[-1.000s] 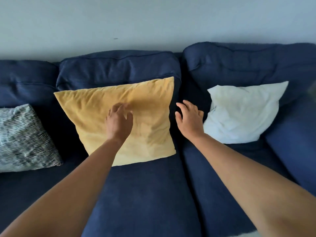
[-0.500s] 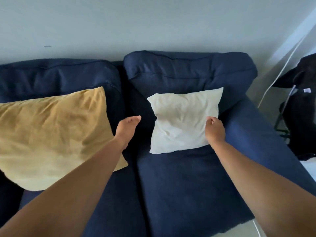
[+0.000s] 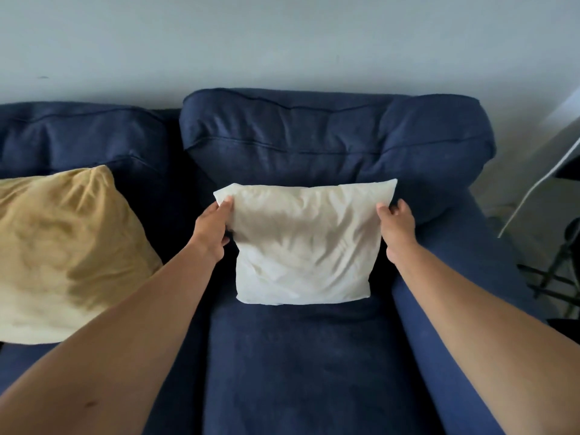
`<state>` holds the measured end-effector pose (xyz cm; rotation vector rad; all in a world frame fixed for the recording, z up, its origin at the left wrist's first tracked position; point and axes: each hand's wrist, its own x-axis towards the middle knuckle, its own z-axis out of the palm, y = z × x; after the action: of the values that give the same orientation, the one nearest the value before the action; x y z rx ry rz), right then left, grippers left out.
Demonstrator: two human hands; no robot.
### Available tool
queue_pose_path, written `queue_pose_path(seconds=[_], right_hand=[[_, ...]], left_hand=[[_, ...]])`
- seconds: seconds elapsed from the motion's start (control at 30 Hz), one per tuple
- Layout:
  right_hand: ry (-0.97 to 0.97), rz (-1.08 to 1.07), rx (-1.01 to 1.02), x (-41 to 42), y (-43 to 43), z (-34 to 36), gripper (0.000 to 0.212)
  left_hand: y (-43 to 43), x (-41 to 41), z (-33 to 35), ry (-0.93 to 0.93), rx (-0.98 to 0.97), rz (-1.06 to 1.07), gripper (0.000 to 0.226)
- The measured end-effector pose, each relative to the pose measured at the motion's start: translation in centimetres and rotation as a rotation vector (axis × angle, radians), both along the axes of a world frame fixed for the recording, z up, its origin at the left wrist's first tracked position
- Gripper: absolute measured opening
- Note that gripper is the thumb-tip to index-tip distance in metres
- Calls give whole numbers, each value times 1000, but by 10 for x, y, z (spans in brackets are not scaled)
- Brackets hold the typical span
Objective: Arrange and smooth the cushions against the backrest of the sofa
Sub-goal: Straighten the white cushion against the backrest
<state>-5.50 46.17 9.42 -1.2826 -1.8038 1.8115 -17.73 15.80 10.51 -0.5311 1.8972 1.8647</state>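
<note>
A white cushion stands upright on the right seat of the dark blue sofa, leaning on the backrest. My left hand pinches its upper left edge, thumb on the front. My right hand grips its upper right edge. A yellow cushion leans against the backrest on the seat to the left, untouched.
The sofa's right armrest runs beside my right forearm. A white cable and dark metal legs stand on the floor at the far right. A pale wall rises behind the sofa.
My view swung right from the yellow cushion. Both hands left it and took hold of the white cushion's upper edges; the cushion now sits squarer and more centred on the right seat.
</note>
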Motion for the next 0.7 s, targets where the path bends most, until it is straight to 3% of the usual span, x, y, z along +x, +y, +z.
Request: queue_pose_path(seconds=[0.07, 0.2, 0.3, 0.43, 0.5, 0.63, 0.7], right_hand=[[17, 6, -24, -6, 5, -4, 49], [41, -66, 121, -13, 18, -5, 3], [17, -74, 240, -20, 27, -5, 8], [-177, -48, 317, -21, 22, -11, 12], [-146, -45, 324, -20, 18, -12, 10], [8, -61, 312, -17, 12, -8, 29], [42, -107, 311, -16, 10, -9, 24]], left_hand=[[4, -2, -1, 27, 9, 32, 18], [-1, -10, 4, 136, 67, 157, 15], [-3, -15, 7, 198, 82, 215, 21], [13, -9, 5, 153, 31, 244, 22], [13, -9, 5, 169, 37, 220, 20], [-3, 0, -1, 71, 128, -67, 34], [-9, 11, -11, 26, 84, -180, 32]])
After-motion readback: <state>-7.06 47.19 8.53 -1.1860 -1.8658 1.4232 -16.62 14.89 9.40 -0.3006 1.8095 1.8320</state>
